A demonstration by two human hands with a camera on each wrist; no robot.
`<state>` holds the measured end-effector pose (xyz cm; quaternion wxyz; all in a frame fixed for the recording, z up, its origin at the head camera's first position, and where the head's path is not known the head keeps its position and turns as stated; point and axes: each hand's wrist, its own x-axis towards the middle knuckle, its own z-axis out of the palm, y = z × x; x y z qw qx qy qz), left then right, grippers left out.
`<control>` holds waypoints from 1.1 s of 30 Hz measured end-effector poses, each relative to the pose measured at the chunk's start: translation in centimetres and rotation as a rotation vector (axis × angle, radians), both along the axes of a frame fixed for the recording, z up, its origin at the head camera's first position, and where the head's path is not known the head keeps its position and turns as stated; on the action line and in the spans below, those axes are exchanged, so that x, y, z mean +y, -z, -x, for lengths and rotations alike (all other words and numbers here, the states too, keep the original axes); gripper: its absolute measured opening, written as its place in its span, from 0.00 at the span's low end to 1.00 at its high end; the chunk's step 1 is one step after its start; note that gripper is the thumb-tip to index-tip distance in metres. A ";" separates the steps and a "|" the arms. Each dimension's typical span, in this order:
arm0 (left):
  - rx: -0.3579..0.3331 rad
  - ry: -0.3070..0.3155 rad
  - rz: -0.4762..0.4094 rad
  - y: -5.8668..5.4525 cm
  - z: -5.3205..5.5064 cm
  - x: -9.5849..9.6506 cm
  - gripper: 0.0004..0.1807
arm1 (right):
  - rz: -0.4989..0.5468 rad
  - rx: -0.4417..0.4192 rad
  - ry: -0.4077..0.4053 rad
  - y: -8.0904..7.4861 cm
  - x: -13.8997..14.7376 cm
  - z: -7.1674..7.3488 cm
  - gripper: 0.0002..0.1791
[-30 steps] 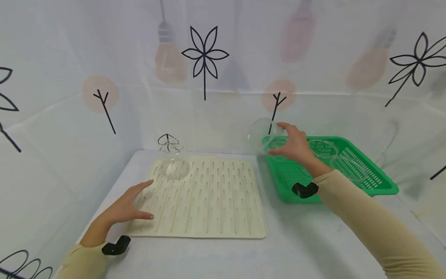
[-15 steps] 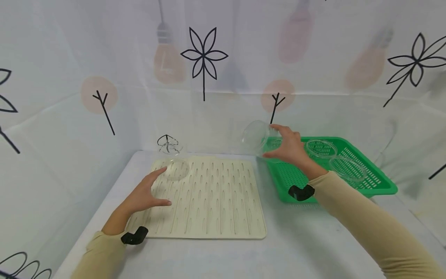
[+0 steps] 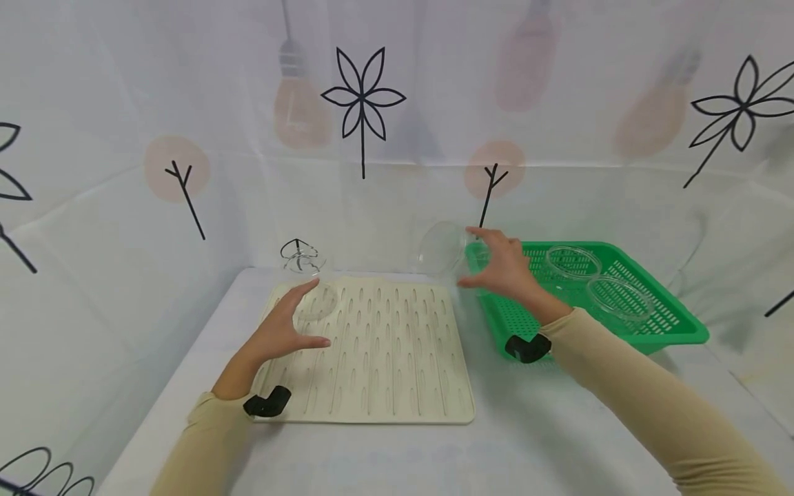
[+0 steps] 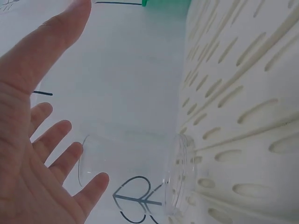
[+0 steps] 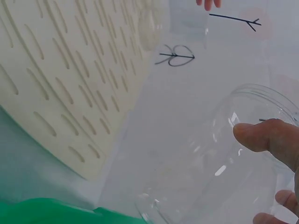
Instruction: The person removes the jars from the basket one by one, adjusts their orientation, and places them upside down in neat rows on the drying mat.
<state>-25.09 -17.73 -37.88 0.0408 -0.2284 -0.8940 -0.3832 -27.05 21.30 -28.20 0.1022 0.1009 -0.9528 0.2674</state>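
Note:
My right hand [image 3: 507,270] grips a clear jar [image 3: 442,249] with thumb and fingers near its ringed rim, holding it tilted above the left edge of the green basket. In the right wrist view the see-through jar [image 5: 205,163] shows, the thumb pressed on it. My left hand [image 3: 280,332] is above the cream ridged mat [image 3: 384,358], its thumb and fingers spread and holding nothing. Close to its fingers, another clear jar [image 3: 322,303] stands on the back left of the mat. The left wrist view shows that jar [image 4: 180,179] with its ringed end against the mat.
On the right of the white table [image 3: 397,455] stands the green perforated basket [image 3: 676,337]. Inside it lie clear round-rimmed pieces [image 3: 620,298], their full shape hard to make out. A white patterned cloth [image 3: 397,207] hangs close behind and along the left side.
My right hand has carried the jar left and slightly down, tilting it further. My left hand has moved right and up across the mat toward the standing jar, still spread.

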 end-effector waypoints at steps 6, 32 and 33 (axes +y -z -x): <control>0.018 0.018 -0.014 -0.8 0.4 1.6 0.59 | -0.010 0.003 -0.016 0.1 -0.7 0.0 0.52; 0.089 0.099 -0.076 -2.5 2.4 7.1 0.57 | -0.009 0.025 -0.070 1.5 -4.1 -1.0 0.52; 0.093 0.104 -0.078 -2.5 2.4 7.2 0.57 | -0.011 0.027 -0.072 1.5 -4.2 -1.0 0.52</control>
